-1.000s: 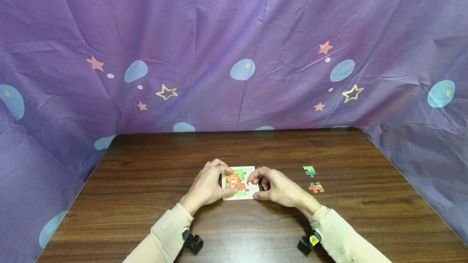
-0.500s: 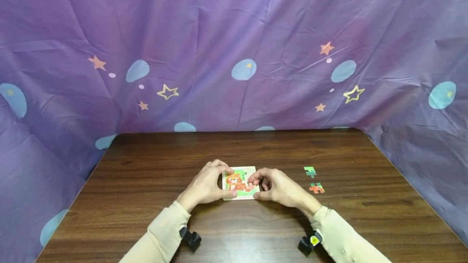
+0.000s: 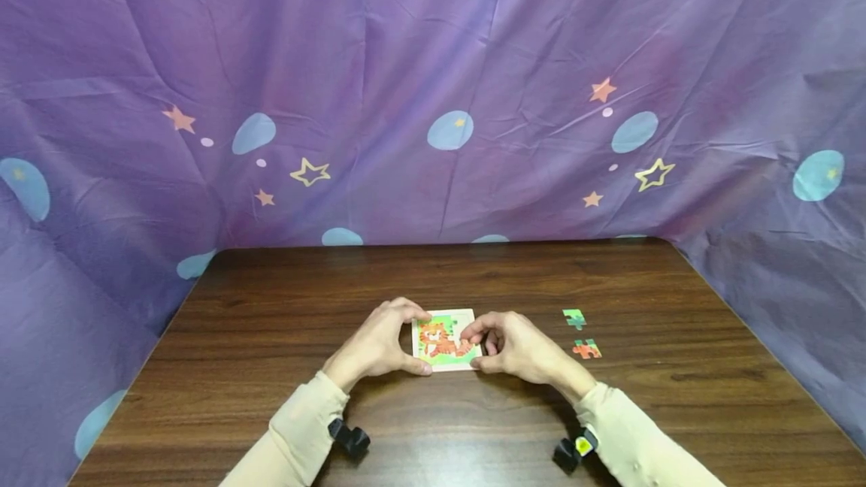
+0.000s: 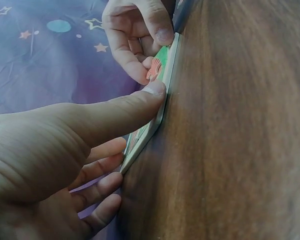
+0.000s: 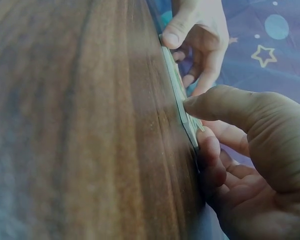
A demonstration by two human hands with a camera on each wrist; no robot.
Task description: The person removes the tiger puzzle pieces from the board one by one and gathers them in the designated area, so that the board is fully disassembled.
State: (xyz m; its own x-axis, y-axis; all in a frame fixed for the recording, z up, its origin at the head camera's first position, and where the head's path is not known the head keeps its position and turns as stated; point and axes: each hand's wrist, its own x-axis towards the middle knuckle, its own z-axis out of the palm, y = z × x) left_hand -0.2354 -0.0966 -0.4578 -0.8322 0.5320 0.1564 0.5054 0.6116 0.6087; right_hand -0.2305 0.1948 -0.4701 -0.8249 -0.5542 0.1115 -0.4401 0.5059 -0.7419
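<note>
A small square jigsaw puzzle (image 3: 443, 340) with a pale frame lies flat on the table, showing an orange tiger on green. My left hand (image 3: 379, 340) holds the puzzle's left side, its thumb at the near edge and fingers at the far edge. At the right side, my right hand (image 3: 517, 348) has curled fingers on an orange-and-green jigsaw piece (image 3: 464, 350) lying within the frame. Its thumb (image 5: 205, 105) rests on the frame's edge. In the left wrist view, the orange part (image 4: 154, 69) shows beneath the right fingers, which partly hide that side.
Two loose jigsaw pieces lie right of the right hand: a green one (image 3: 574, 319) farther back and an orange-and-green one (image 3: 587, 349) nearer. The brown wooden table (image 3: 304, 276) meets a purple patterned cloth (image 3: 379, 81) at the back and sides.
The orange-and-green piece has come down into the frame's lower right part under my right fingers. My left thumb has slid back to the frame's near edge. The loose pieces stayed put.
</note>
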